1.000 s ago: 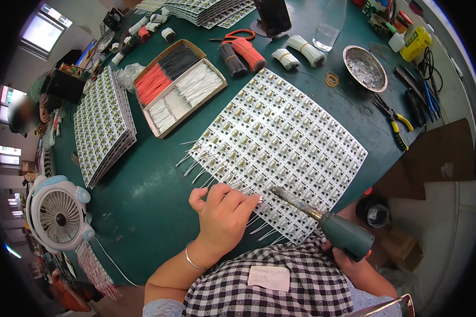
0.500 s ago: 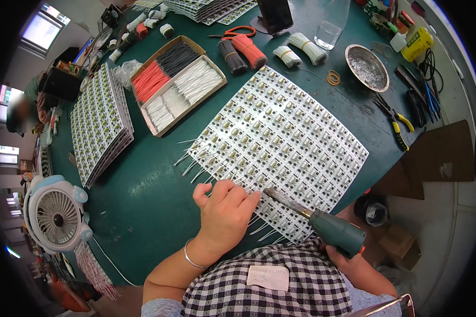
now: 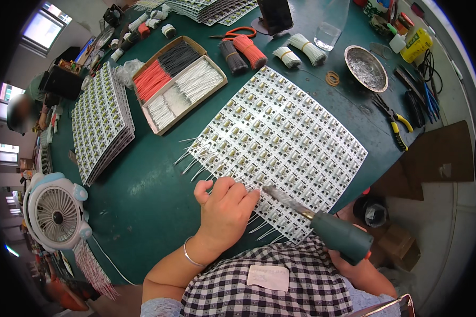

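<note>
A white panel of small circuit boards (image 3: 280, 129) lies on the green table. White wires (image 3: 195, 164) stick out along its near left edge. My left hand (image 3: 225, 208) rests over that edge, fingers curled and pinched together; what they grip is hidden beneath them. My right hand (image 3: 349, 259) is wrapped round the dark green handle of a soldering iron (image 3: 341, 235), partly hidden behind it. The iron's dark metal tip points left, just above the panel and close to my left fingertips.
A cardboard tray (image 3: 193, 95) holds red, black and white wires. Beyond the panel are wire bundles (image 3: 248, 51), orange-handled scissors (image 3: 240, 33) and a metal bowl (image 3: 366, 68). Pliers (image 3: 396, 124) lie at right. At left stand stacked panels (image 3: 100, 119) and a fan (image 3: 58, 214); another person (image 3: 26, 108) sits beyond.
The soldering iron's handle has shifted slightly to the right, and its tip has lifted a little. My left hand stays almost in place.
</note>
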{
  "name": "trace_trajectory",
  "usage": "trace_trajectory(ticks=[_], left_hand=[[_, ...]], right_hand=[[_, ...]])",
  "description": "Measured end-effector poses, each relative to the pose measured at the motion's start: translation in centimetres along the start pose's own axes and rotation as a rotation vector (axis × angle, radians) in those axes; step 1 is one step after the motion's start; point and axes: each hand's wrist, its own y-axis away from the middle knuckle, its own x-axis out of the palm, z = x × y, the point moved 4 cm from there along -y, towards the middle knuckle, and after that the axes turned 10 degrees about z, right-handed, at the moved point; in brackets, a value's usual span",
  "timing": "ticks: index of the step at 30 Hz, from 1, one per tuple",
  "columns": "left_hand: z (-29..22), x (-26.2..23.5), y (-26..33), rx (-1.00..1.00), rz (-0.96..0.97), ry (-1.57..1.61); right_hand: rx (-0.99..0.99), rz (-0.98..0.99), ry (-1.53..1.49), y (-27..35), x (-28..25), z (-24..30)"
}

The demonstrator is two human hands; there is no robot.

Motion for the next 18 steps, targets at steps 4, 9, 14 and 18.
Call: trace_trajectory(ticks=[4, 9, 14, 18], left_hand=[[0.0, -0.1, 0.0, 0.012, -0.007, -0.004], [-0.2, -0.2, 0.0, 0.018, -0.006, -0.005], [-1.0, -0.3, 0.3, 0.03, -0.024, 0.001], [-1.0, 0.0, 0.3, 0.038, -0.009, 0.014]], right_hand=[[0.178, -0.126, -0.367, 1.2, 0.5, -1.0], [0.081, -0.126, -0.333, 1.7, 0.9, -2.0], [0.078, -0.1, -0.285, 2.6, 1.4, -3.4], [0.105, -0.136, -0.219, 3.3, 1.9, -4.7]])
